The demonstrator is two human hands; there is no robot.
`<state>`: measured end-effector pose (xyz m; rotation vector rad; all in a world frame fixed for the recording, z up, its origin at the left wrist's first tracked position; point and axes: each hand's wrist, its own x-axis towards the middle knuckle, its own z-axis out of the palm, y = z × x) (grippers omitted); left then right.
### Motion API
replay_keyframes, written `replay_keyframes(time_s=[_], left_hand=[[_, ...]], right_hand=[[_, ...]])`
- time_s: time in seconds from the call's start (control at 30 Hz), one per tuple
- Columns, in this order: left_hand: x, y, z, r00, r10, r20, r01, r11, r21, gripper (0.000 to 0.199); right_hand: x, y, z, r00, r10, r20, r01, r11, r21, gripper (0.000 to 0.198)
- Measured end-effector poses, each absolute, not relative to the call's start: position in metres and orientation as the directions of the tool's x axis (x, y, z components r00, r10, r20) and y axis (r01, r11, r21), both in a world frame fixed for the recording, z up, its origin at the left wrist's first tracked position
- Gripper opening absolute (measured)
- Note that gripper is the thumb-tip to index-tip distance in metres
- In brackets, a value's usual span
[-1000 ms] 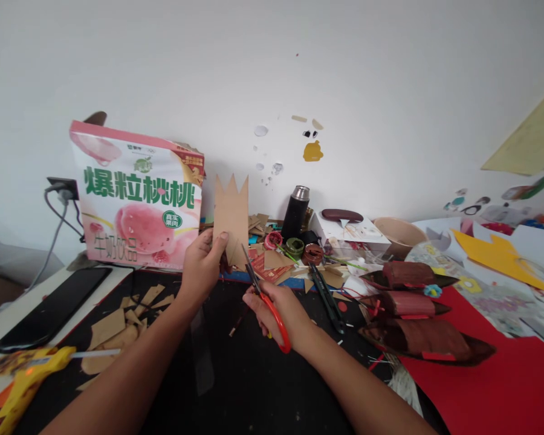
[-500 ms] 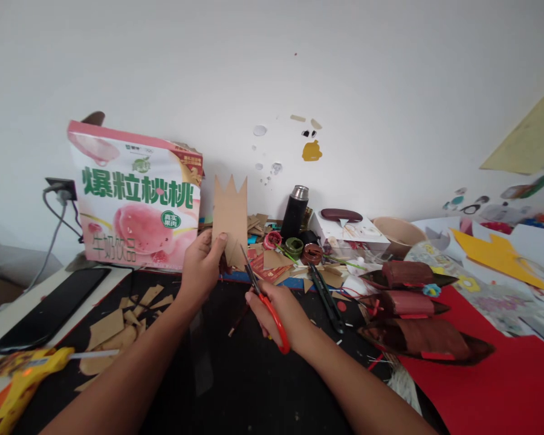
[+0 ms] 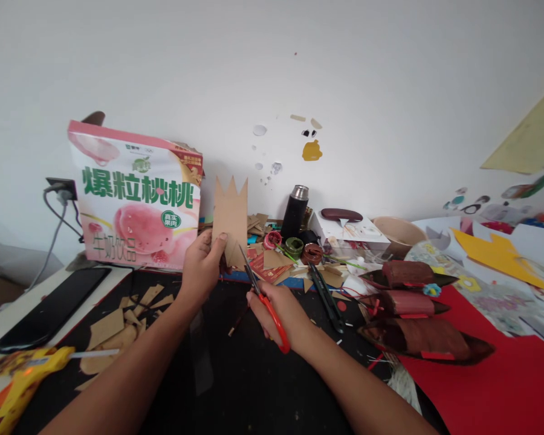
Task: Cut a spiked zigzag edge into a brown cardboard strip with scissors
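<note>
You have one view only, from the camera on your head, looking forward and slightly down across the black work mat point(image 3: 254, 386) toward the white wall point(image 3: 344, 78) at 12 o'clock. It sits close: your forearms enter from 6 o'clock. The edges look bent, probably by a wide lens.
</note>
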<state>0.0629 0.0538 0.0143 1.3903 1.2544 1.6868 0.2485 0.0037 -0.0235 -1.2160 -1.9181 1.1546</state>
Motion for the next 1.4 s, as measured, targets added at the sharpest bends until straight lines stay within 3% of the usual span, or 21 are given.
replay_keyframes(time_s=[0.87,1.4], left_hand=[[0.066,0.055,0.011,-0.281,0.901,0.33,0.087,-0.319,0.944,0.028],[0.063,0.055,0.011,-0.279,0.898,0.341,0.166,-0.304,0.938,0.03]], right_hand=[[0.249,0.006,-0.031,-0.391,0.92,0.027,0.428,0.208,-0.879,0.025],[0.258,0.013,-0.035,-0.482,0.874,0.058,0.33,0.242,-0.912,0.046]])
